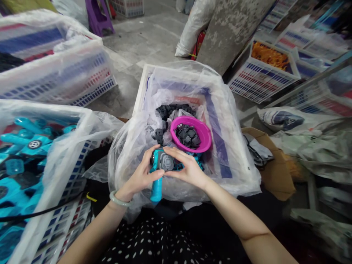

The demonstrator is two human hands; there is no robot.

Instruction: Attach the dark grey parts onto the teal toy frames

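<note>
Between my two hands is a turquoise toy gun [156, 189] with a dark grey square cover on its side, its grip pointing down toward me. My left hand [141, 172] closes round its left end, the thumb below and the fingers above. From the other side my right hand [187, 167] grips it, fingertips on top and thumb under the grey cover. Just beyond the right hand, a pink bowl [205, 141] holds several dark grey square pieces [187, 135]. Black parts [176, 110] lie behind the bowl, and turquoise parts show partly beneath my right hand.
The bowl rests inside a plastic-lined white crate [239, 161]. At left, another lined crate [89, 128] holds turquoise toy guns [22, 176]. A crate with orange parts [268, 55] stands far right, near a cardboard box [277, 168]. A purple stool [99, 16] stands at the back.
</note>
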